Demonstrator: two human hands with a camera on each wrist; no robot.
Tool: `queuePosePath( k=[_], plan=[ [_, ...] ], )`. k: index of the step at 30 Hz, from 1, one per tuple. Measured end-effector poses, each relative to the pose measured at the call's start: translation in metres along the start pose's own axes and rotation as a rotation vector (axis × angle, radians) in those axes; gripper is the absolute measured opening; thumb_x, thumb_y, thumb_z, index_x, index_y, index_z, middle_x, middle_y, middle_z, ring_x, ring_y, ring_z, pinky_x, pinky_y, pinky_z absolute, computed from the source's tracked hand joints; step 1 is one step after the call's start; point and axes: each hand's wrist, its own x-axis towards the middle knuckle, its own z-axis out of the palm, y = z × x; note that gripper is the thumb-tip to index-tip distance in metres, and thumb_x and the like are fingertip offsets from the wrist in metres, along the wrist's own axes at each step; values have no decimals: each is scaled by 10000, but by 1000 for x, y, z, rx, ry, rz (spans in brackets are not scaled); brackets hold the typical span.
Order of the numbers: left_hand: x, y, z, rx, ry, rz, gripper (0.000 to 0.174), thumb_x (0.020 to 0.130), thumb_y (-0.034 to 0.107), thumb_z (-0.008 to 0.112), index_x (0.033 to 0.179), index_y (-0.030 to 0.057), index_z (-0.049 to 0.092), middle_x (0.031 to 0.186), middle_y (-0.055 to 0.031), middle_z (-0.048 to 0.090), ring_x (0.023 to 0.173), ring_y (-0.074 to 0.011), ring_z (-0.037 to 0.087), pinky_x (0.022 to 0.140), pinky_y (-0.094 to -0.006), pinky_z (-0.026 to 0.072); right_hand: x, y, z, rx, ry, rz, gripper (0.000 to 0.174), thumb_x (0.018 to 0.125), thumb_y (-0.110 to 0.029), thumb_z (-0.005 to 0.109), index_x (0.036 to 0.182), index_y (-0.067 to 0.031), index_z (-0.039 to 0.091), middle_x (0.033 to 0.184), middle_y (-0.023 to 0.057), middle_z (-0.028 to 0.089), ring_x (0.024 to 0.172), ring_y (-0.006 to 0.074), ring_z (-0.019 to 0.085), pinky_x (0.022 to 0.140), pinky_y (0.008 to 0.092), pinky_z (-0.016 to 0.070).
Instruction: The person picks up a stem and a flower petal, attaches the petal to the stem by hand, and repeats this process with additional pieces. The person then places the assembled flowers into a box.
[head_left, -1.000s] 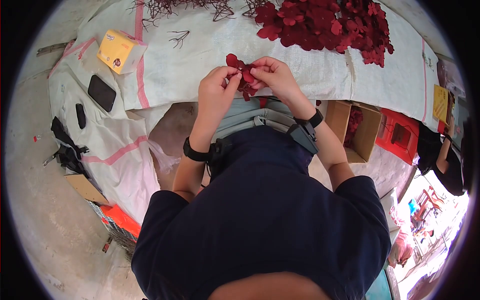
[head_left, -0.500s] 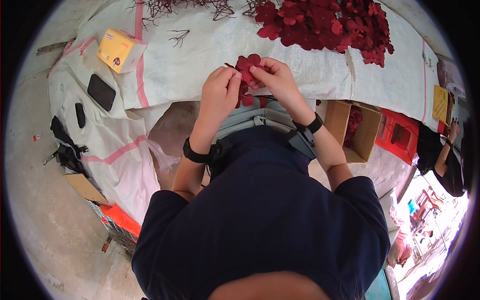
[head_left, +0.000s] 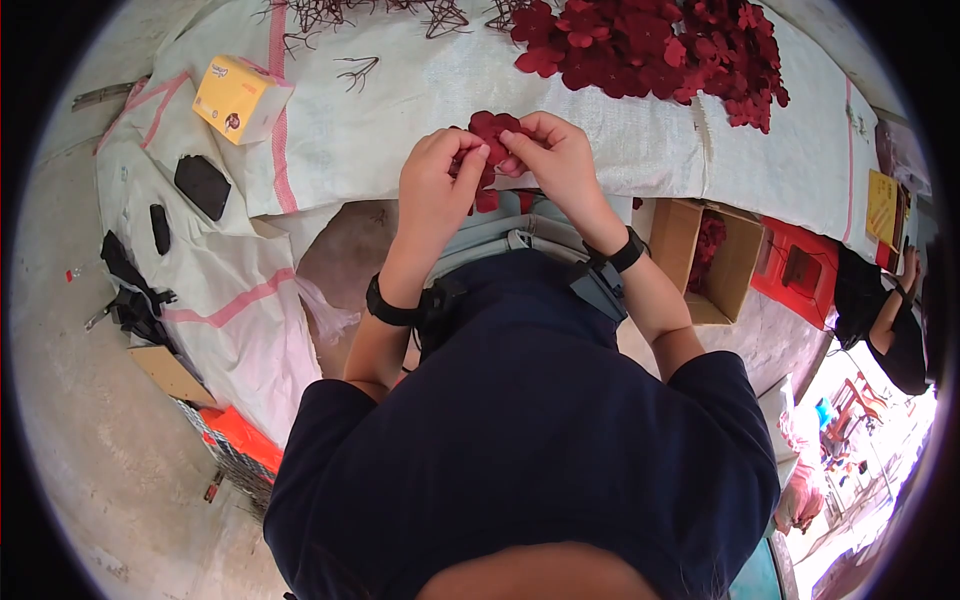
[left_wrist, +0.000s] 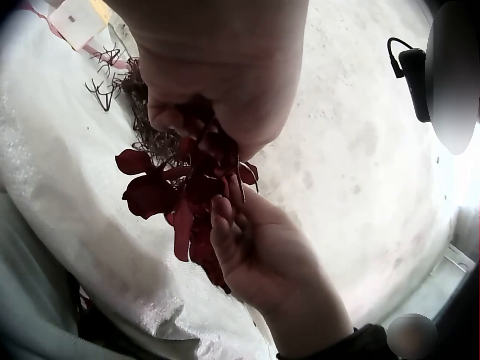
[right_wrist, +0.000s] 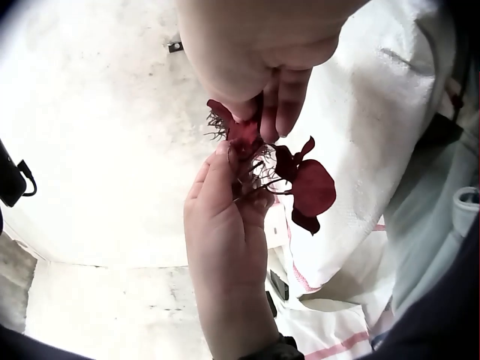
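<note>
Both hands meet in the head view above the near edge of the sheet-covered table. Dark red artificial flowers (head_left: 490, 127) show between them, with petals hanging below the fingers. My left hand (head_left: 432, 175) pinches the thin brown branching stem (right_wrist: 262, 186), its thumb and fingertips close together. In the right wrist view, one bloom (right_wrist: 315, 187) sticks out sideways on its stem branch. My right hand (head_left: 562, 165) pinches another red bloom (right_wrist: 246, 135) between thumb and fingers, right at the left fingertips. In the left wrist view, several petals (left_wrist: 154, 196) spread out below the left hand.
A heap of loose red blooms (head_left: 650, 50) lies at the back right, with bare brown stems (head_left: 360, 15) at the back. One stem (head_left: 358, 73) lies apart. A yellow tissue pack (head_left: 240, 100) and black phone (head_left: 203, 187) are at left; a cardboard box (head_left: 715, 265) stands at right.
The right hand has brought a bloom up flat between the fingertips and shifted it slightly toward the left hand. The hanging petals have turned and the left hand has moved a little.
</note>
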Motion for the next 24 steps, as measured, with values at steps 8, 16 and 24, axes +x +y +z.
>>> queuePosePath(
  k=[8, 16, 24],
  plan=[
    [-2, 2, 2, -6, 7, -32, 55, 717, 44, 546, 718, -8, 526, 641, -91, 517, 554, -181, 499, 504, -264, 400, -4, 0, 6, 3, 15, -87, 95, 790, -61, 528, 783, 28, 495, 664, 45, 560, 556, 69, 541, 492, 184, 445],
    [-1, 2, 3, -1, 19, -17, 47, 715, 30, 535, 715, -12, 515, 618, -95, 508, 519, -174, 486, 483, -264, 393, -5, -1, 9, -101, 43, -162, 104, 782, -56, 525, 748, 23, 466, 657, 50, 556, 570, 72, 545, 497, 197, 453],
    [-1, 3, 3, -26, 22, -36, 45, 727, 29, 529, 731, -12, 511, 627, -103, 507, 527, -176, 493, 487, -265, 398, -4, 3, 11, -31, 51, -152, 105, 784, -57, 521, 750, 23, 461, 663, 51, 553, 574, 77, 546, 498, 202, 455]
  ],
)
